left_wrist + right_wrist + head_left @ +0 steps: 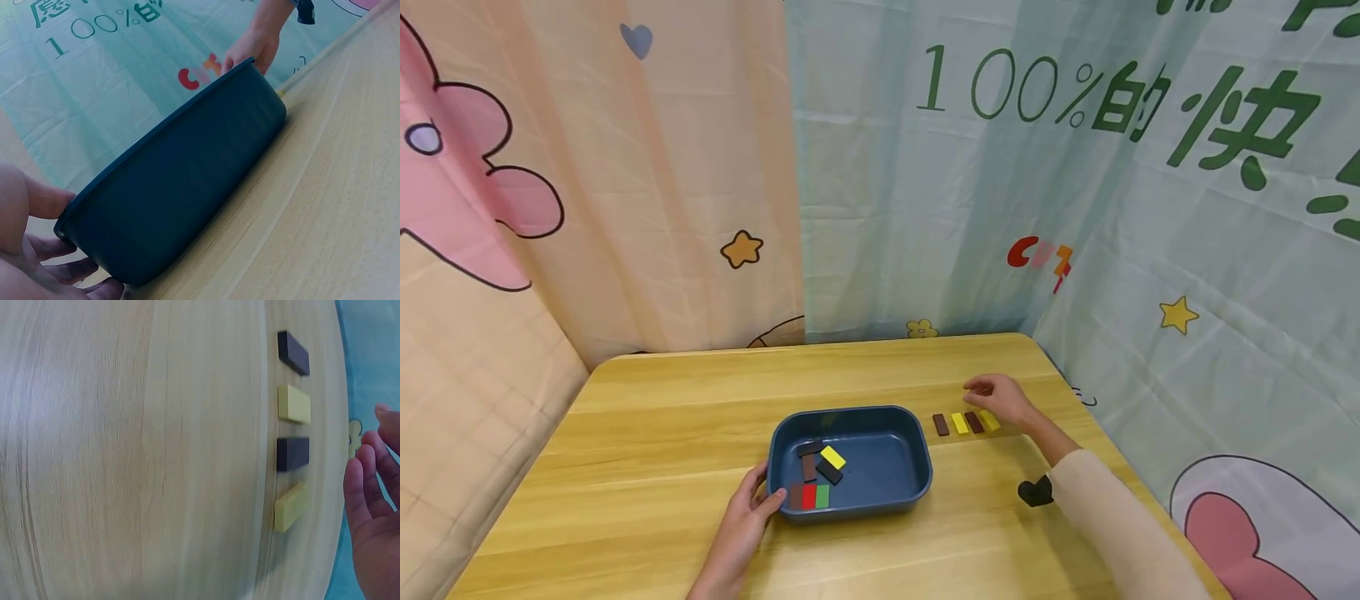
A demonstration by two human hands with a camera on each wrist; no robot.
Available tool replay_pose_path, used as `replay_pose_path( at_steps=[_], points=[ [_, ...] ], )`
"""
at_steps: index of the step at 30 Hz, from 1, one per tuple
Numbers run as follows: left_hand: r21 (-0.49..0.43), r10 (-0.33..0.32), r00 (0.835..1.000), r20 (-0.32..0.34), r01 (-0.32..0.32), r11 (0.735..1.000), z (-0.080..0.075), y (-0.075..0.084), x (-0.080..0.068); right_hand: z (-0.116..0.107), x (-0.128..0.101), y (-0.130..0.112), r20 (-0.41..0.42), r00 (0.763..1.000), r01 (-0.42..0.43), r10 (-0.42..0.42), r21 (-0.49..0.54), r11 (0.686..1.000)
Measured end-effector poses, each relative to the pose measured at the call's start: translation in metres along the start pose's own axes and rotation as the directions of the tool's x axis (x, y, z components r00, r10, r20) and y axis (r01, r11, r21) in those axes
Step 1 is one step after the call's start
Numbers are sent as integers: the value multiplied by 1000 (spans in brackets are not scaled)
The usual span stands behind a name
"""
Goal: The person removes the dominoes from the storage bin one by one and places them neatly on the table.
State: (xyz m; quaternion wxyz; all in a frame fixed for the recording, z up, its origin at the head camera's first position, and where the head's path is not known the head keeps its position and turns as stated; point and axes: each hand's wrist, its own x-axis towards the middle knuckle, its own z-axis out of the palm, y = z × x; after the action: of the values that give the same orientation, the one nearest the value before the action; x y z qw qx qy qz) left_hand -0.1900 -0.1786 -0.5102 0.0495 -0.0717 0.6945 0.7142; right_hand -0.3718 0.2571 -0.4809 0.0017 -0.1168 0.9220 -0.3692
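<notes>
The left hand (741, 521) held the near left corner of the blue tray (917, 483), fingers curled against its outer wall and thumb at the rim. The right hand (1000, 398) hovered over the far end of a row of four small blocks on the table (647, 433), fingers loosely spread and holding nothing.

The row lay just right of the tray, alternating colours: a brown block (941, 425), a yellow block (959, 423), a second brown block (973, 422) and a second yellow block (989, 420). That last one sat slightly askew, as the right wrist view showed. The likeliest mishap was the right hand brushing it or its neighbour while it hovered so near, since the blocks looked light and lay close together; one nudge could knock the row out of line. The row also ran fairly near the table's right edge, so a pushed block might slide off.

Inside the tray lay more blocks: a loose brown, yellow and dark group near the middle and a brown, red and green set against the near wall. A pull by the left hand could shift the tray and scatter them.

A small black object (1035, 492) lay on the table beside the right forearm. Printed curtains (1075, 167) closed in the table behind and on both sides.
</notes>
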Motion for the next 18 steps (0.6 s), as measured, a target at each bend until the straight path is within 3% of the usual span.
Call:
replay_pose_path(
  at_steps=[18],
  points=[
    [-12,7,1000,10,-7,1000,1,3,-2,25,8,-50,132,978,153,-160,60,986]
  ],
)
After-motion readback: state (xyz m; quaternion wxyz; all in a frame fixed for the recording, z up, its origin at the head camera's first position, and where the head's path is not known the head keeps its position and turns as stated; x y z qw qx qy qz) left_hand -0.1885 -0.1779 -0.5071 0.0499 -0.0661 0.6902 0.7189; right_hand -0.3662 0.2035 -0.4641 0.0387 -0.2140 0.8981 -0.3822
